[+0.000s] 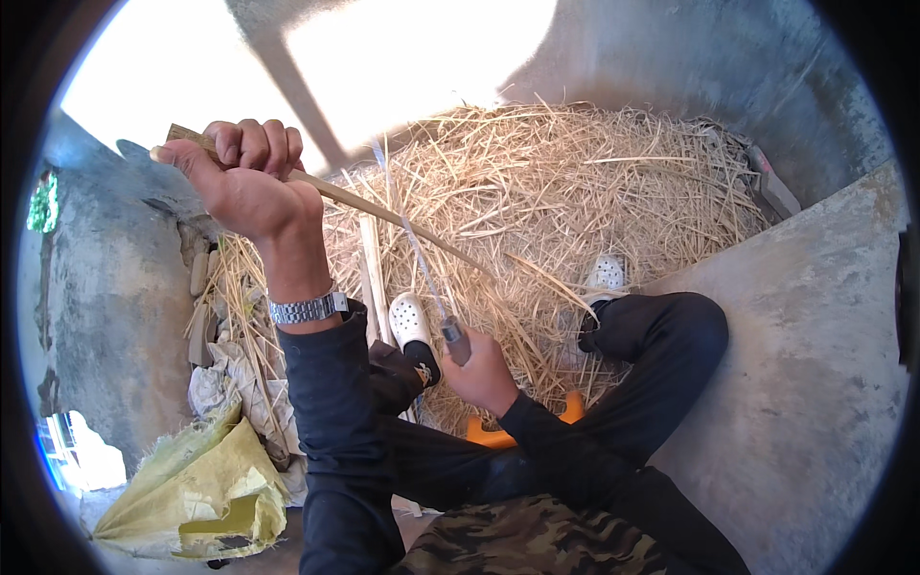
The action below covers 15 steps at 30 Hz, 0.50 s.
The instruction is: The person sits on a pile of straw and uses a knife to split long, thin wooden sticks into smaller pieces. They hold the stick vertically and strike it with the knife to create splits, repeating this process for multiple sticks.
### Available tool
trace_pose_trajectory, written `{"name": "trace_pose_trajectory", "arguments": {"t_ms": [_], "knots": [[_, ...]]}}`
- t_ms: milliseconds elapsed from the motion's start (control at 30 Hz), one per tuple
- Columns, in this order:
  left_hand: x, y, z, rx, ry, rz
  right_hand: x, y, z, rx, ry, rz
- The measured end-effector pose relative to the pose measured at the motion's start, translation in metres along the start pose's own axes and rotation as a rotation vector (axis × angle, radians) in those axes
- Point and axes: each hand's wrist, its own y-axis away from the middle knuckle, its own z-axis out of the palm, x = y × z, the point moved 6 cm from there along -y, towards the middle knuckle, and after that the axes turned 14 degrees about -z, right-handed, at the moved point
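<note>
My left hand (251, 187), with a metal watch on its wrist, is raised at the upper left. Its fingers wrap round the thick end of a long tan strip (359, 203), which looks like split bamboo. From there the strip slants down to the right and thins toward its far end. My right hand (484, 376), lower and near my knees, grips the dark handle of a knife (455, 340). Its long, narrow blade points up and slightly left, crossing the strip around its middle. Whether blade and strip touch, I cannot tell.
Pale shavings (565, 182) cover the floor ahead. My light clogs (410, 319) rest among them, with an orange stool (494, 437) below me. A torn yellowish sack (216, 489) lies at lower left. Concrete walls (795, 326) rise around; upright strips (373, 268) stand near my left foot.
</note>
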Motion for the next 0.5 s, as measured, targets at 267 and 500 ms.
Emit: {"name": "trace_pose_trajectory", "arguments": {"t_ms": [267, 500], "knots": [[-0.001, 0.003, 0.020, -0.028, -0.038, 0.035, 0.110, 0.009, -0.017, -0.120, 0.305, 0.296], [0.003, 0.006, 0.015, 0.028, -0.015, 0.065, -0.004, -0.017, -0.008, 0.024, 0.056, -0.106]]}}
